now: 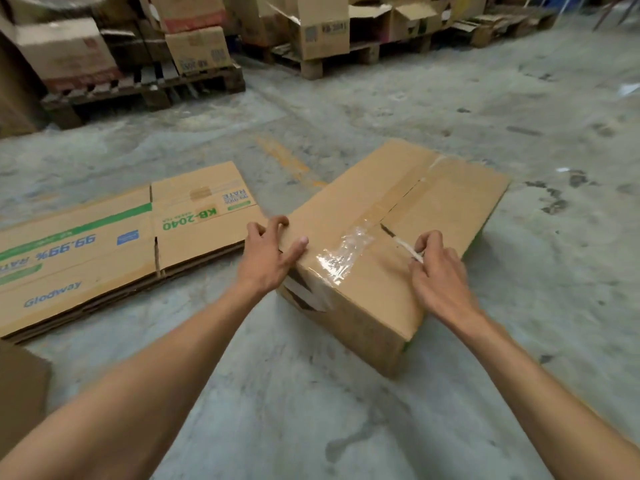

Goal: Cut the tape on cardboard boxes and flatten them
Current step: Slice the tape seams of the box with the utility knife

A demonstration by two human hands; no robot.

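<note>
1. The box (391,237) sits on the floor (346,427), top flaps closed, right under both hands.
2. Left hand (268,256) is spread out, fingers splayed, pressing flat on the box's near-left top corner.
3. Right hand (438,275) has its fingers curled, pinching a slim pale blade (408,249) that points away from the palm toward the seam.
4. The blade tip meets the dark slit of the centre seam, just ahead of the right hand's fingertips.
5. Clear tape (343,254) lies crinkled between the two hands, wrapping over the box's near edge; more tape runs along the seam beyond the right hand.
6. Out past the left hand, a stack of flat boxes (114,244) lies on the floor, touching the box's left side or just beside it; I cannot tell which.
7. Far beyond both hands, pallets (145,88) carry more cartons (197,46).
</note>
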